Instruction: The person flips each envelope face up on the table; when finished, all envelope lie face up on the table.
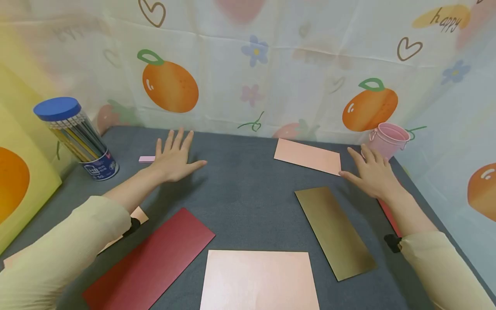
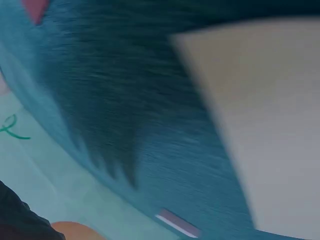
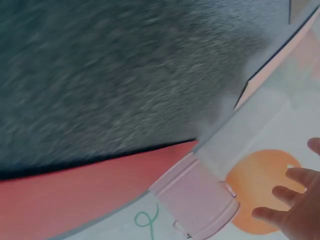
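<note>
1. Pencils [image 1: 75, 140] stand in the jar [image 1: 100, 168], far left on the table [image 1: 240, 189].
2. A bar [image 1: 145, 159] lies right of the jar, just left of the left hand [image 1: 172, 159].
3. A first board [image 1: 151, 267] lies near left; a second board [image 1: 139, 214] lies left of it (partly hidden behind the sleeve [image 1: 85, 237]).
4. A third board [image 1: 259, 280] lies near centre, a fourth board [image 1: 335, 234] to its right.
5. A fifth board [image 1: 306, 156] lies far, left of the bucket [image 1: 390, 145].
6. A sixth board [image 3: 90, 190] lies along the right edge.
</note>
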A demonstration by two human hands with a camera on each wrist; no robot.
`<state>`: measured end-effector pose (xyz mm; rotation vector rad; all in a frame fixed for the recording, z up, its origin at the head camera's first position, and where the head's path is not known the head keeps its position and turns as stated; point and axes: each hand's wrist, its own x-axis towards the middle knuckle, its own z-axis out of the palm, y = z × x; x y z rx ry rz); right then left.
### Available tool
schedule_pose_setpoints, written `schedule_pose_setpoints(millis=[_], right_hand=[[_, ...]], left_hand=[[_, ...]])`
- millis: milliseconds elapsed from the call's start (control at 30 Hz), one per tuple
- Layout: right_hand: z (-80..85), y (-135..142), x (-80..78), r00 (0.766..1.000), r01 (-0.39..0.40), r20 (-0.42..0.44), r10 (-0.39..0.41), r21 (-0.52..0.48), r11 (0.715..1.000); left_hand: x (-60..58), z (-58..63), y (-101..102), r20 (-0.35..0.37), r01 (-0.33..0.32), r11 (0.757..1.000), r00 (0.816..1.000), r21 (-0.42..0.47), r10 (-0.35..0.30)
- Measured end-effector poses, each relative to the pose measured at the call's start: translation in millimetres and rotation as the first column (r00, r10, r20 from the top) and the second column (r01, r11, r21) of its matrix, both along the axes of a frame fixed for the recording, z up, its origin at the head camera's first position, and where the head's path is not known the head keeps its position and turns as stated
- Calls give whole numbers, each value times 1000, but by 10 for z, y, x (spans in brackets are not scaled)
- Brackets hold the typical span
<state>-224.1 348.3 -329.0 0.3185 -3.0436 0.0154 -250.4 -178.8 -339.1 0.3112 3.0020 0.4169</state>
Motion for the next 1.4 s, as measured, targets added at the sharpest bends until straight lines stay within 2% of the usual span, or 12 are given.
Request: schedule_pose_setpoints(millis=[133, 300, 500, 600, 800, 967, 1100, 1200, 1300, 1400], right_hand=[[-3, -60, -49, 999, -39, -26, 39, -25, 999], [37, -137, -184, 999, -40, 24, 41, -66, 997], [117, -215, -374, 997, 1, 82, 8, -117, 993], [131, -234, -430, 994, 26, 112, -11, -139, 990], [102, -180, -501, 987, 68, 154, -40, -178, 982], [62, -107, -567, 984, 112, 165, -74, -234, 966], [54, -92, -599, 982, 141, 163, -99, -273, 952], [35, -102, -611, 982, 148, 156, -104, -301, 942], [11, -109, -612, 975, 171, 189, -115, -318, 932], [-15, -107, -614, 958, 217, 251, -136, -330, 919]], left_hand=[[-40, 75, 194, 15, 13, 999, 1000, 48, -13], [-125, 167, 502, 54, 29, 993, 998, 117, -36], [-243, 300, 824, 94, 32, 961, 994, 274, -60], [-287, 335, 946, 125, 25, 931, 989, 364, -76], [-353, 356, 1170, 184, -13, 848, 978, 531, -100], [-402, 354, 1405, 245, -57, 803, 963, 593, -112], [-436, 320, 1595, 274, -86, 749, 953, 657, -132], [-451, 278, 1714, 288, -103, 719, 948, 687, -139], [-455, 225, 1810, 299, -127, 709, 946, 694, -123], [-452, 159, 1888, 301, -153, 685, 948, 713, -101]])
